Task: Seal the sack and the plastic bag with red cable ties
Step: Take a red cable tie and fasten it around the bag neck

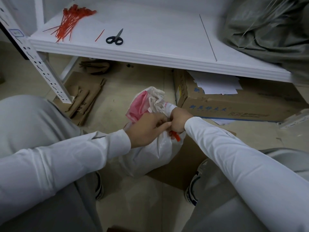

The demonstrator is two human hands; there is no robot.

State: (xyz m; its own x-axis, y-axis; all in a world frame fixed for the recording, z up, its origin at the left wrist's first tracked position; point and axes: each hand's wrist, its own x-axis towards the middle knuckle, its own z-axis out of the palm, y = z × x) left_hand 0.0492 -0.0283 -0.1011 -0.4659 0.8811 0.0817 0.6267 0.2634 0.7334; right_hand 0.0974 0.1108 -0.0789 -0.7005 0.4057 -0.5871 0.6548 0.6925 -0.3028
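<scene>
A white plastic bag [155, 153] stands on the floor between my knees, its gathered top showing pink and white folds. My left hand [147, 128] and my right hand [178, 120] meet at the bag's neck, fingers curled round it. A red cable tie [176, 137] pokes out below my right hand; how it runs round the neck is hidden. A bundle of red cable ties [70, 22] lies at the shelf's far left. A grey sack [270, 30] sits on the shelf at the right.
Black-handled scissors [115, 39] and a single red tie [99, 35] lie on the white shelf [150, 52]. A cardboard box [234, 104] with papers stands under the shelf to the right. Flattened cardboard [83, 97] lies at the left, by a perforated shelf post [41, 64].
</scene>
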